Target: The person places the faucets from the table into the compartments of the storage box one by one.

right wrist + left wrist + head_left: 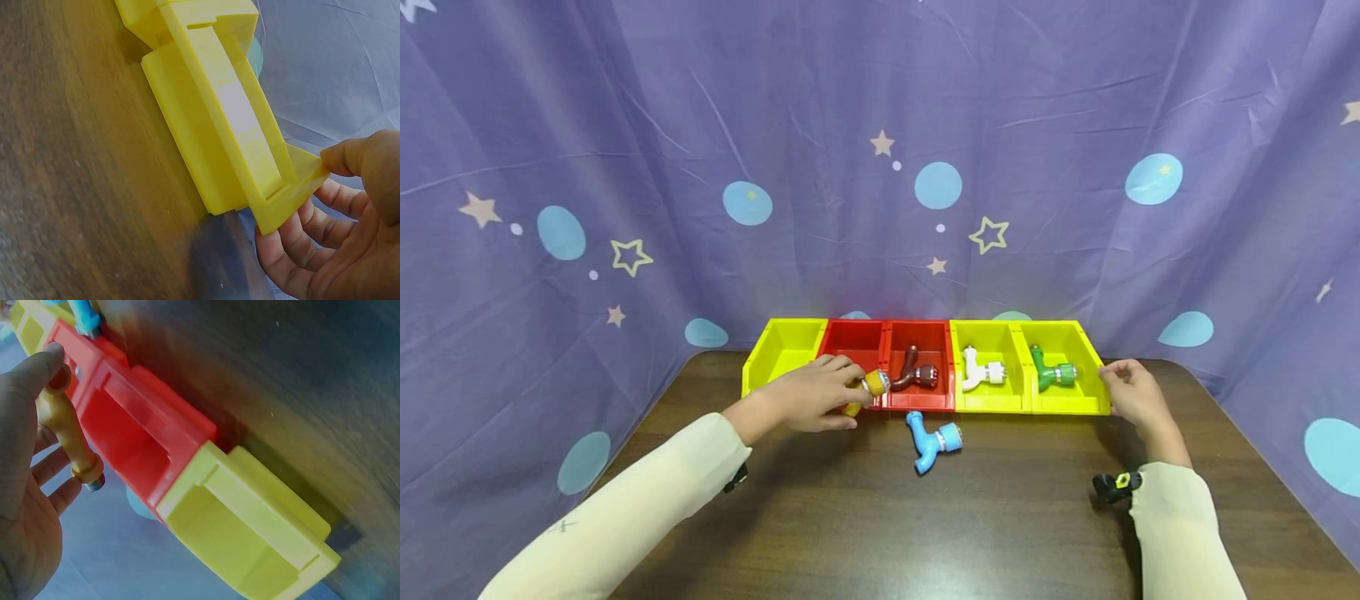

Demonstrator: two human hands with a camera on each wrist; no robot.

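Left hand (814, 392) has the yellow tap (876, 382) pinched by the left red bin (854, 335), right hand (1138, 402) pinches the end bin (1067, 405), so imo a tug there could jog the red one into the tap and knock it loose.

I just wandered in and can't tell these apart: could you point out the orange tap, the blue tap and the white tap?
Orange tap (65, 423): left wrist view, on the middle of its body.
Blue tap (928, 446): head view, on its body.
White tap (973, 374): head view, on its body.
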